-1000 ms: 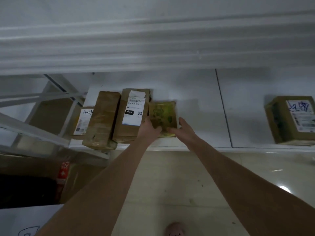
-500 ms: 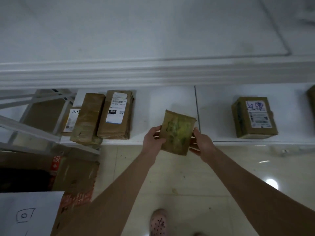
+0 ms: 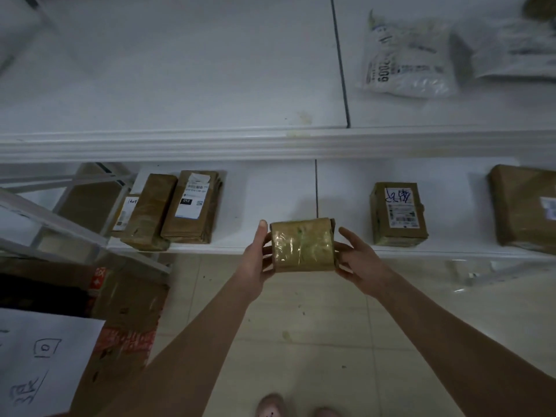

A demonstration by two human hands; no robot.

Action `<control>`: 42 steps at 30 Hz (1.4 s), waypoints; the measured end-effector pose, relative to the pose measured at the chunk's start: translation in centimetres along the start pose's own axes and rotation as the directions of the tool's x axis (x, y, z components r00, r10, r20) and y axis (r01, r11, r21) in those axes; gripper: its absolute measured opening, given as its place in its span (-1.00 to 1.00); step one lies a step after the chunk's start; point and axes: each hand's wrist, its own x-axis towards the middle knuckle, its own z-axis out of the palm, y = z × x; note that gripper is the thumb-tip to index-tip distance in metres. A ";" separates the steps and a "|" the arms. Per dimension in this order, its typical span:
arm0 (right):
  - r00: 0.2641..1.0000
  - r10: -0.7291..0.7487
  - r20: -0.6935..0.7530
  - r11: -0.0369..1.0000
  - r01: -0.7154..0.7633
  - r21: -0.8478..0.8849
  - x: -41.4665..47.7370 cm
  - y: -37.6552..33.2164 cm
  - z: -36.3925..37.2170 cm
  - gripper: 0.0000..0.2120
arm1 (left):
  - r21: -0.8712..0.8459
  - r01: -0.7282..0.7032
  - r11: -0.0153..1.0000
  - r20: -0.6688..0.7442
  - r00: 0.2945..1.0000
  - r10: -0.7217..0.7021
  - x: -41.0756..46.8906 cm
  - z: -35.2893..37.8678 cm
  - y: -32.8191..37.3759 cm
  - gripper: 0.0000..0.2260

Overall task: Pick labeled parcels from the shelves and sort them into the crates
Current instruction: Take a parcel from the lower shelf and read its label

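A small brown taped parcel (image 3: 302, 245) with green marks is held in the air in front of the lower shelf (image 3: 270, 203), above the floor. My left hand (image 3: 255, 260) grips its left edge and my right hand (image 3: 358, 260) grips its right edge. No label shows on the face turned to me. Left on the lower shelf lie a labelled flat parcel marked 010 (image 3: 192, 206), a plain brown parcel (image 3: 149, 213) and a partly hidden labelled one (image 3: 126, 213). To the right stands a labelled box (image 3: 397, 213).
A larger brown parcel (image 3: 526, 209) sits at the lower shelf's right end. White plastic bags (image 3: 406, 55) lie on the upper shelf. A cardboard crate (image 3: 126, 314) with a white handwritten sheet (image 3: 42, 365) stands on the floor at lower left. My feet (image 3: 270, 406) show at the bottom.
Both hands lifted the small parcel off the shelf and drew it toward me; it has turned from tilted to level. The view rose, showing the upper shelf.
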 end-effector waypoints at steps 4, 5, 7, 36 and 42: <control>0.999 0.020 0.031 0.999 -0.019 -0.026 -0.6 1.0 -0.2 -0.56 | 0.054 0.018 0.998 0.024 1.000 -0.019 -0.6 -0.4 -0.3 -0.76; 0.999 0.038 0.027 0.999 -0.039 0.012 -0.5 1.4 -0.4 -0.68 | 0.060 0.016 0.998 0.023 1.000 -0.018 -0.9 -0.5 -0.4 -0.71; 0.996 0.068 0.059 0.995 -0.072 0.073 -0.5 2.0 -0.6 -0.74 | 0.063 0.014 0.998 0.028 0.999 -0.016 -1.3 -0.7 -0.5 -0.61; 0.998 -0.027 -0.062 0.980 0.014 -0.200 -1.8 1.8 2.6 -0.83 | -0.039 -0.180 0.983 0.137 0.973 0.184 -2.6 -2.9 -3.0 -0.22; 0.993 -0.114 -0.023 0.953 0.102 -0.284 -2.5 2.1 3.1 -0.85 | -0.096 -0.201 0.975 -0.002 0.979 0.202 -3.0 -3.1 -2.8 -0.64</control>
